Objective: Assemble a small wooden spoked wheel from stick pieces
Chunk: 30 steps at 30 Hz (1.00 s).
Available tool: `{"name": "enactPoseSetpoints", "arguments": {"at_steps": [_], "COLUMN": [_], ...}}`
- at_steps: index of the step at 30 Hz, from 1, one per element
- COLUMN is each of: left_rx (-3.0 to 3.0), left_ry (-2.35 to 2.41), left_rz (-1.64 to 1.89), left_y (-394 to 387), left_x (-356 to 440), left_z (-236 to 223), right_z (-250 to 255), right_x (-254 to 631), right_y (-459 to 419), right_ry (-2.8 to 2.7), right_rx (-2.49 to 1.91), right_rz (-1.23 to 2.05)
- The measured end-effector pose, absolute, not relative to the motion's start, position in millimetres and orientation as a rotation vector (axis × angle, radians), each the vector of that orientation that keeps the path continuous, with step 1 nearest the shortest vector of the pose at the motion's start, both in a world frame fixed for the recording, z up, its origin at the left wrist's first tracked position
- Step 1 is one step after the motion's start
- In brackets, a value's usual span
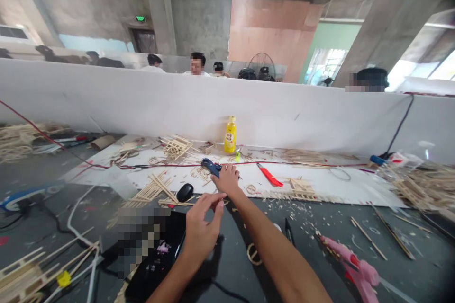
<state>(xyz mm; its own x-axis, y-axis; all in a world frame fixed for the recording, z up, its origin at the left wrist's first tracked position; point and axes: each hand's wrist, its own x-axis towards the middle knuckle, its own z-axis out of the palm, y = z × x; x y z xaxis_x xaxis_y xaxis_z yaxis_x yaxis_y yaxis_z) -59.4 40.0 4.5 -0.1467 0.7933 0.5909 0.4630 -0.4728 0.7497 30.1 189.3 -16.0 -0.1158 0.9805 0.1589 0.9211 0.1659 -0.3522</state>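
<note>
My right hand point(226, 179) reaches far forward over the white sheet point(320, 182), fingers closed around the handle of a blue tool point(212, 167). A red cable point(170, 165) runs across the sheet just beyond it. Nearer to me, my left hand point(202, 225) hovers above the dark table with thumb and forefinger pinched on a thin wooden stick point(209, 196). A black oval object point(185, 192) lies just left of that hand, beside a fan of loose sticks point(149, 191).
A yellow bottle point(230, 135) stands against the white partition point(142, 99). A red utility knife point(269, 175) and stick frames point(300, 189) lie to the right. A pink glue gun point(355, 265) sits near right, a black device point(156, 258) near left. People sit behind the partition.
</note>
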Motion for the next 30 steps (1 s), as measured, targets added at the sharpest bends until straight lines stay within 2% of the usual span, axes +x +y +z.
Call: {"name": "enactPoseSetpoints", "arguments": {"at_steps": [9,15,21,30], "left_rx": [1.694,1.748,1.899,2.094], "left_ry": [1.522,1.457,1.322,1.233], "left_rz": [1.541,1.361,1.126,0.761], "left_y": [35,30,16,13], "left_x": [-55,-44,-24,-11], "left_z": [9,6,-9,-33], "right_z": [23,41,30,-7], "right_x": [53,114,173,205], "right_y": [180,108,42,19], "right_ry": [-2.057,-2.056,-2.014,-1.859], "right_rx": [-1.455,-1.133,-1.164,-1.321], "right_rz": [0.660,1.048,1.139,1.201]}}
